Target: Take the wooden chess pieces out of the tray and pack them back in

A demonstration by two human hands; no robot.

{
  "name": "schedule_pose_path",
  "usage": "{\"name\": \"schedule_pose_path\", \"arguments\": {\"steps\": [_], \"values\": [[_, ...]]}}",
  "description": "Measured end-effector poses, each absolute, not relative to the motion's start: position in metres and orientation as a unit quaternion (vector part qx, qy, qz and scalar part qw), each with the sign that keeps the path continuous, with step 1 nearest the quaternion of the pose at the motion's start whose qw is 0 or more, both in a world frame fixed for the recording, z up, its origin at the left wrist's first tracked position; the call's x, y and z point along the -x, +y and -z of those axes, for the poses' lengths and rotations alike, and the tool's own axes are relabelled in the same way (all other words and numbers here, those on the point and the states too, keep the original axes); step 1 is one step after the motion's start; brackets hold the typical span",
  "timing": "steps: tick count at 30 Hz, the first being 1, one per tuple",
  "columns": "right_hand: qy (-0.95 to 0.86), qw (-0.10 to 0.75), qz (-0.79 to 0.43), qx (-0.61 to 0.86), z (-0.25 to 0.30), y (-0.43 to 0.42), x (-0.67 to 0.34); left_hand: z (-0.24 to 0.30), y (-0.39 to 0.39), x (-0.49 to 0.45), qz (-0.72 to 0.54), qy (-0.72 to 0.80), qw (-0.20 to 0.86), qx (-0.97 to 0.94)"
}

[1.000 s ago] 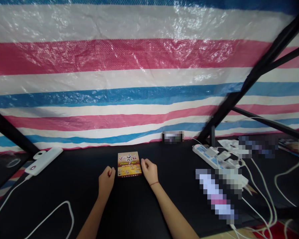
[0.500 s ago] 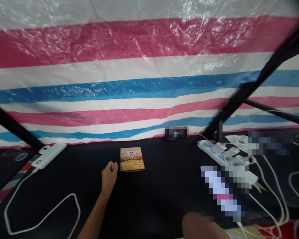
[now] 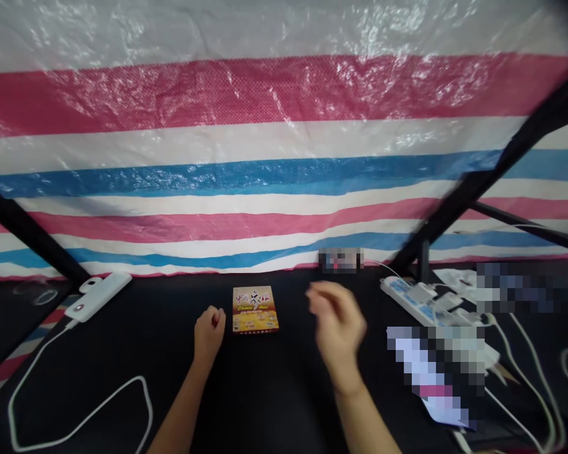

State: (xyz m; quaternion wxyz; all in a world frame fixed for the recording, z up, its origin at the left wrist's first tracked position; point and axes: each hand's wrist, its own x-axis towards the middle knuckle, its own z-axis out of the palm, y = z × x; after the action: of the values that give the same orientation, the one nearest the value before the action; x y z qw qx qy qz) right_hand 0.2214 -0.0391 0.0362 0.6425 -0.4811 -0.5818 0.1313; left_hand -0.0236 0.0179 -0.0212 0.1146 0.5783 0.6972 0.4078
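A small Chinese chess box [image 3: 255, 309], yellow with a dark red lower edge, lies flat on the black tabletop [image 3: 260, 391]. Just left of it rests my left hand [image 3: 209, 331], curled into a fist, with nothing showing in it. The fist and the box do not appear to touch. To the right of the box, my right hand [image 3: 338, 331] hangs over the table, blurred by motion. Its fingers look bent toward the box, but whether they are closed is unclear. No object shows in it.
On the left lies a white device [image 3: 99, 297] with a long white cable. A power strip [image 3: 407, 299] with plugs and tangled cables is on the right, beside a pixelated phone-like object [image 3: 423, 372]. A striped plastic sheet [image 3: 246, 151] hangs behind, between black frame bars [image 3: 473, 183].
My right hand has risen from the bottom edge to a place right of the box. My left hand stays beside the box. The whole view has shifted slightly.
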Motion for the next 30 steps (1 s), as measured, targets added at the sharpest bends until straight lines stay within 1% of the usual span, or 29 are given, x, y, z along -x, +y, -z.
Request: {"name": "schedule_pose_path", "arguments": {"steps": [2,4,7,10,16,18,22,26,30], "values": [[-0.564,0.606,-0.142,0.543,-0.024,0.014,-0.213,0.019,0.025,0.026,-0.389,0.680,0.106,-0.613],[-0.564,0.555,-0.146,0.594,-0.003,0.040,-0.206,0.017,0.030,0.026,-0.348,0.654,0.102,-0.664],[-0.617,0.485,-0.148,0.602,0.024,0.044,-0.201,0.019,0.032,0.023,-0.280,0.641,0.092,-0.709],[-0.647,0.447,-0.158,0.597,0.035,0.039,-0.200,0.025,0.033,0.022,-0.277,0.646,0.092,-0.705],[-0.667,0.413,-0.167,0.598,0.032,0.042,-0.203,0.030,0.035,0.033,-0.422,0.653,0.164,-0.607],[-0.675,0.405,-0.163,0.595,0.032,0.041,-0.203,0.032,0.035,0.035,-0.447,0.663,0.190,-0.570],[-0.682,0.395,-0.158,0.594,0.033,0.040,-0.203,0.035,0.034,0.037,-0.433,0.655,0.221,-0.579],[-0.686,0.391,-0.153,0.594,0.033,0.040,-0.203,0.035,0.035,0.036,-0.412,0.646,0.198,-0.611],[-0.676,0.407,-0.155,0.594,0.034,0.040,-0.203,0.035,0.036,0.036,-0.402,0.634,0.170,-0.638]]}}
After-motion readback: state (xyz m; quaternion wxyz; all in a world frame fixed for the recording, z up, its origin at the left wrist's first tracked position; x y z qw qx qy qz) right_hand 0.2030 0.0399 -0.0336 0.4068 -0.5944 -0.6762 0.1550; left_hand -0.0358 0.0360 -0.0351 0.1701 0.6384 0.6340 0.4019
